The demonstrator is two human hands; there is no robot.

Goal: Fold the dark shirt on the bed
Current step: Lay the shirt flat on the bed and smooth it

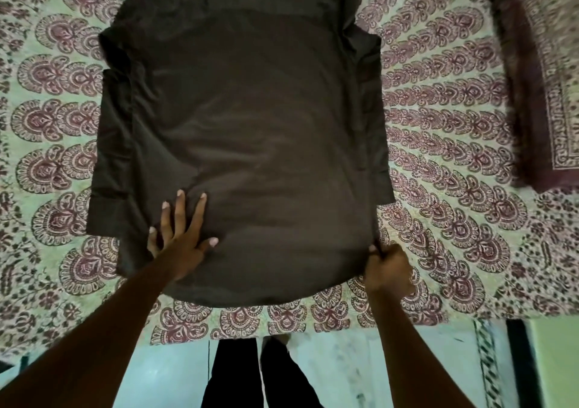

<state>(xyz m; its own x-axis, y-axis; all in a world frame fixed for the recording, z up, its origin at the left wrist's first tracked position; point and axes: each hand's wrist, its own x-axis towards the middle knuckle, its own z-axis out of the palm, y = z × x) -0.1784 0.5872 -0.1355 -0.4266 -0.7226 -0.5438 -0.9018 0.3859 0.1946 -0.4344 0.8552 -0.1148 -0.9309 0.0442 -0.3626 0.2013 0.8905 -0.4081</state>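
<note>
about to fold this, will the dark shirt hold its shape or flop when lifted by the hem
Likely floppy: the dark shirt lies flat with soft ripples and bunches where the right hand pinches its hem. Its slight sheen suggests thin, perhaps slippery cloth, so the flat left hand probably helps pin it.

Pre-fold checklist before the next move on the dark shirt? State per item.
1. Dark shirt spread flat on the bed, back side up: ok.
2. Left hand pressing the near-left part, fingers spread: ok.
3. Right hand pinching the near-right hem corner: ok.
4. Sleeves lie along both sides, left one slightly rumpled: ok.
5. Collar end smooth: cannot tell, far edge looks folded.
6. Pillow apart from the shirt: ok.
</note>
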